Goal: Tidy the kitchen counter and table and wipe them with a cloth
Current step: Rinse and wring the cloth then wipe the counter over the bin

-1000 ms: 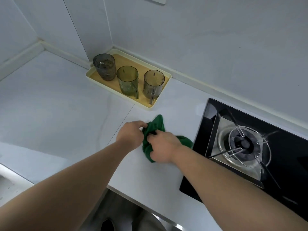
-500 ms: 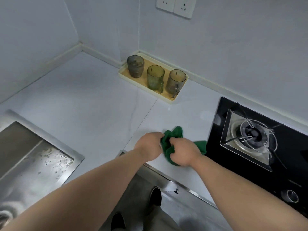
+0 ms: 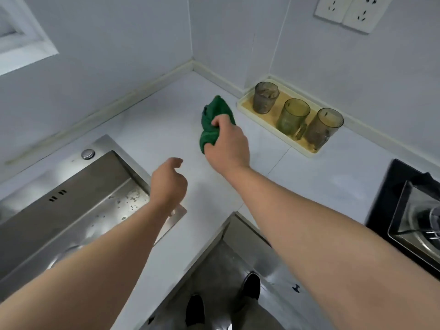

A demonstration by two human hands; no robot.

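A bunched green cloth (image 3: 213,120) lies on the white counter (image 3: 152,129) near the inner corner. My right hand (image 3: 228,144) grips its near end, fingers curled into the fabric. My left hand (image 3: 167,182) hovers over the counter by the sink's right edge, fingers loosely curled, holding nothing. Part of the cloth is hidden under my right hand.
A cream tray (image 3: 273,133) against the back wall carries three tinted cups (image 3: 294,119). A steel sink (image 3: 71,206) is set in the counter at the left. A black gas hob (image 3: 409,215) is at the right. Wall sockets (image 3: 345,13) sit above.
My left hand has let go of the cloth and drawn back toward the sink. My right hand has carried the cloth left, past the tray toward the corner. The view swung left.
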